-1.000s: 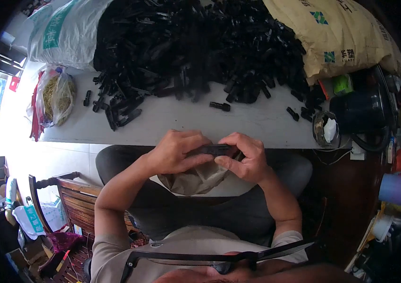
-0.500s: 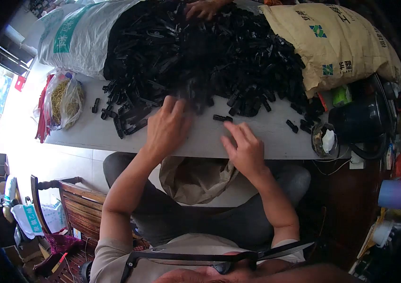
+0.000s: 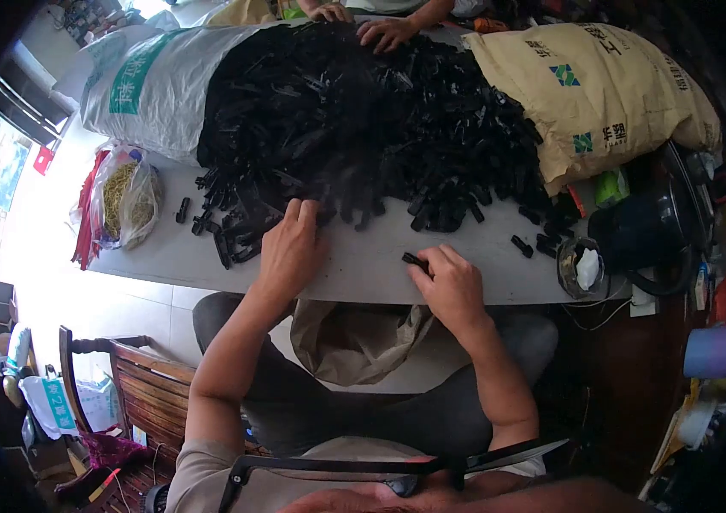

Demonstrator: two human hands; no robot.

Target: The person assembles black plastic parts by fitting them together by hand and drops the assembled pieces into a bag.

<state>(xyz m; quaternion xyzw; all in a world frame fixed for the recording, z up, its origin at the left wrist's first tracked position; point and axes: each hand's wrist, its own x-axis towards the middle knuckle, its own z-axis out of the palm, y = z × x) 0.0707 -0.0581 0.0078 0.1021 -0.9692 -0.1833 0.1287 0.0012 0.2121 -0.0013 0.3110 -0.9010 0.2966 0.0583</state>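
A large heap of black plastic parts (image 3: 294, 111) covers the far side of the grey table (image 3: 363, 256). My left hand (image 3: 293, 244) is at the heap's near edge, fingertips by the parts; what it touches is hidden. Over the table's front edge, my right hand (image 3: 450, 278) has its thumb and fingers closed on a small black part (image 3: 415, 259). Below the table edge, between my legs, a brown bag (image 3: 354, 346) hangs open.
A white sack (image 3: 158, 94) and a tan sack (image 3: 593, 94) flank the heap. A co-worker's hands (image 3: 384, 32) rest at its far edge. A clear bag (image 3: 128, 201), a jar (image 3: 581, 267) and a black container (image 3: 636, 227) stand nearby. A wooden chair (image 3: 149, 385) is at left.
My hands parted from a black part held over the bag and moved forward to the table. My right hand has taken hold of a loose part. A co-worker's hands have appeared beyond the heap.
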